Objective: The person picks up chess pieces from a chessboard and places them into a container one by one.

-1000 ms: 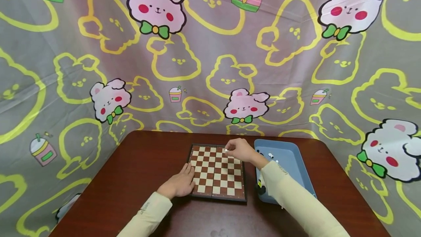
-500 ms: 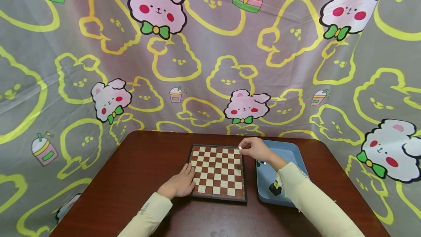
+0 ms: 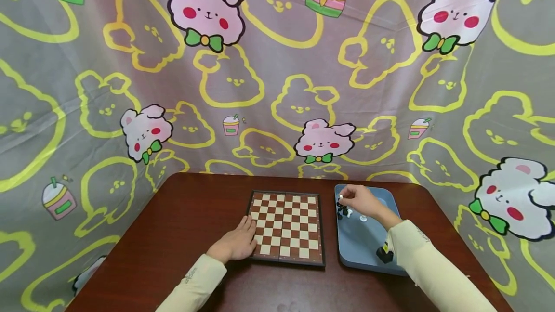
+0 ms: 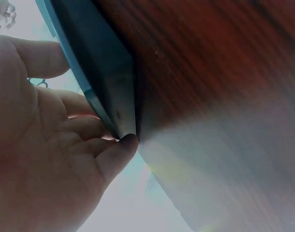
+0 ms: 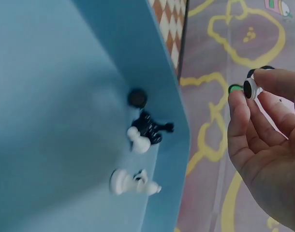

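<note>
My left hand [image 3: 236, 240] rests on the left edge of a brown-and-cream chessboard [image 3: 284, 227], its fingers extended over the rim. In the left wrist view, fingertips touch the board's dark side wall [image 4: 96, 63]. My right hand [image 3: 362, 200] is over the far left part of a blue tray [image 3: 357, 247]. Between thumb and fingers it pinches a small white chess piece [image 5: 254, 89], whose dark round base faces the wrist camera; the rest is hidden by the fingers. Below, in the tray, lie black chess pieces [image 5: 146, 128], a white pawn [image 5: 139, 141] and a taller white piece [image 5: 130, 183].
The tray stands right of the chessboard with a narrow strip of table between them. A black and yellow object [image 3: 384, 253] lies near the tray's front, partly behind the right sleeve. A patterned curtain [image 3: 277, 85] hangs behind the wooden table [image 3: 195, 206].
My right hand has moved rightward from above the board's far side to over the tray, still pinching the white piece. The left hand stays on the board's edge.
</note>
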The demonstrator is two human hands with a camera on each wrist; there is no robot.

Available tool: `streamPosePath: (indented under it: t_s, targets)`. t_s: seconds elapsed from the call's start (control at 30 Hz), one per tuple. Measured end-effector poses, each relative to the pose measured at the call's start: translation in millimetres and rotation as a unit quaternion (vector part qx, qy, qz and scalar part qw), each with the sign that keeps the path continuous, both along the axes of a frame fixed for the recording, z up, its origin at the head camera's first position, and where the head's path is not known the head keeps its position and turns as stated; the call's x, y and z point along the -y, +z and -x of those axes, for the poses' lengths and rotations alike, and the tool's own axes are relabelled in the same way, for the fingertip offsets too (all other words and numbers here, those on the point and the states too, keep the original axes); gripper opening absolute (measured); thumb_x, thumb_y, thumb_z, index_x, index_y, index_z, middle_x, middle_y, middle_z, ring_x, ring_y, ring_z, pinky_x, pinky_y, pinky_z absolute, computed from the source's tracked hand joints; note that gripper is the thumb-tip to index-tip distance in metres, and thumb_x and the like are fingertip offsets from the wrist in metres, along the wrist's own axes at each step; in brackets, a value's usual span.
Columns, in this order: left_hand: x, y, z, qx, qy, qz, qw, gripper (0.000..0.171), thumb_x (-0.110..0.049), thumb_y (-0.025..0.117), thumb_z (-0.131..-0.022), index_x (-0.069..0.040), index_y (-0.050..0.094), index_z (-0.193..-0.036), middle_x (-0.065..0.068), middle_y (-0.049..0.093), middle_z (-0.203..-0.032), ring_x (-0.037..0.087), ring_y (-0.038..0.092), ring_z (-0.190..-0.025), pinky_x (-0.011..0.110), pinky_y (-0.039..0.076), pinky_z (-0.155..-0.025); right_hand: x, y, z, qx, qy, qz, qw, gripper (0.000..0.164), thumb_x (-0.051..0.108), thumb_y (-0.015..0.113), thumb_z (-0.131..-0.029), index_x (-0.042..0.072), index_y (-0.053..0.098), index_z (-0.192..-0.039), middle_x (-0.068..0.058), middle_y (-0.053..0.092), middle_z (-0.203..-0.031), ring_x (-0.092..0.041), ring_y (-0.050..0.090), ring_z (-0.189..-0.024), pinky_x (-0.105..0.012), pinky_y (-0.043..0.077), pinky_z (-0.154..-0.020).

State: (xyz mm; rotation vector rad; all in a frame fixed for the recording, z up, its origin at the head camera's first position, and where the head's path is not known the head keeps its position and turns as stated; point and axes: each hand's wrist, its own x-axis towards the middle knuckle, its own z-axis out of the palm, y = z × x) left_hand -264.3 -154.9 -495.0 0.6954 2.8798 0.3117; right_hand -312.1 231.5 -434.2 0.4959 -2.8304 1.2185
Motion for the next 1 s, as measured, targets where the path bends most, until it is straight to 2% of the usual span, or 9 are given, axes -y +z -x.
streamPosePath:
  t_s: [0.3,0.5,0.6,0.8,1.0]
  targets:
    - [0.5,-1.9,1.4,-0.002,-0.001,-0.008,1.0000,0.057,-0.024,0.045,-0.097,0.010,0.034,-0.141,0.025,0.021,-0.151,0.036,0.014,-0.141,0.046,0.028,-0.107,-20.9,-12.9,-1.3,-0.003,-0.001,-0.024,1.000,0.009,0.010,0.063,-0.089,0.002,0.064,-0.092,-0.003,0.063,-0.082,-0.028,0.060,-0.077,-0.033,0.047,-0.060]
    - [2.2,-2.2,2.5,-0.003,0.003,0.004,1.0000,0.058,-0.026,0.043,-0.098,0.009,0.033,-0.142,0.024,0.020,-0.152,0.035,0.014,-0.141,0.044,0.028,-0.107,-32.0,-16.0,-3.9,-0.006,-0.006,-0.041,0.999,0.011,0.013,0.065,-0.089,0.002,0.064,-0.092,0.000,0.063,-0.082,-0.019,0.059,-0.076,-0.033,0.047,-0.062]
    - [2.8,-2.0,2.7,-0.006,0.000,0.006,1.0000,0.058,-0.026,0.043,-0.098,0.009,0.033,-0.142,0.024,0.020,-0.152,0.035,0.014,-0.141,0.044,0.029,-0.107,-36.9,-18.2,-5.3,-0.007,-0.003,-0.043,0.999,0.013,0.014,0.065,-0.089,0.002,0.064,-0.093,-0.001,0.063,-0.083,-0.017,0.058,-0.075,-0.033,0.047,-0.062]
    - [3.0,-1.2,3.3,-0.005,-0.006,-0.001,1.0000,0.057,-0.024,0.044,-0.098,0.009,0.033,-0.142,0.025,0.020,-0.151,0.036,0.013,-0.141,0.045,0.030,-0.106,-41.7,-21.0,-5.4,0.009,-0.001,-0.036,0.999,0.014,0.013,0.066,-0.089,0.000,0.065,-0.094,-0.003,0.064,-0.084,-0.022,0.060,-0.075,-0.033,0.047,-0.061]
    - [2.3,-4.4,5.0,-0.003,-0.004,0.000,1.0000,0.057,-0.025,0.044,-0.098,0.009,0.033,-0.142,0.025,0.020,-0.151,0.036,0.013,-0.141,0.045,0.030,-0.106,-43.1,-25.2,-6.8,0.001,0.004,-0.040,0.999,0.013,0.008,0.066,-0.088,-0.002,0.065,-0.096,-0.001,0.064,-0.084,-0.016,0.059,-0.075,-0.033,0.049,-0.063]
